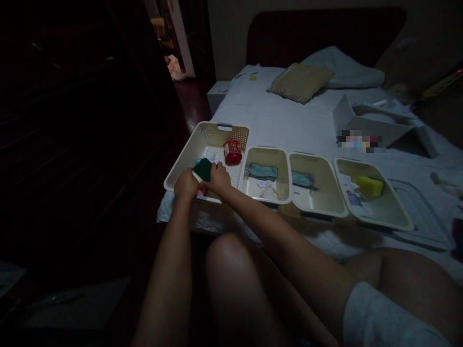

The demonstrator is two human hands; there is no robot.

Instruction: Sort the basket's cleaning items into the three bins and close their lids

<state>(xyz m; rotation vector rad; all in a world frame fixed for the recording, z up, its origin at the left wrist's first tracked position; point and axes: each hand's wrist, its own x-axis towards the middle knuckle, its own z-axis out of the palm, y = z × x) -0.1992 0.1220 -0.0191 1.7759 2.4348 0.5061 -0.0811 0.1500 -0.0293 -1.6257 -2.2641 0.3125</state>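
Observation:
Both my hands reach into a large cream perforated basket (188, 152) at the left edge of the bed. My left hand (185, 184) and my right hand (218, 177) are closed around a dark green sponge-like item (203, 169) held between them. A red tin (232, 152) stands in the same basket just beyond my right hand, with small pale and blue items next to it.
Three smaller cream bins (266, 153) sit in a row to the right, holding teal cloths (262, 171), papers and a yellow sponge (369, 186). A clear lid (423, 212), an open box (376, 120) and pillows (300, 81) lie on the bed. Dark furniture stands to the left.

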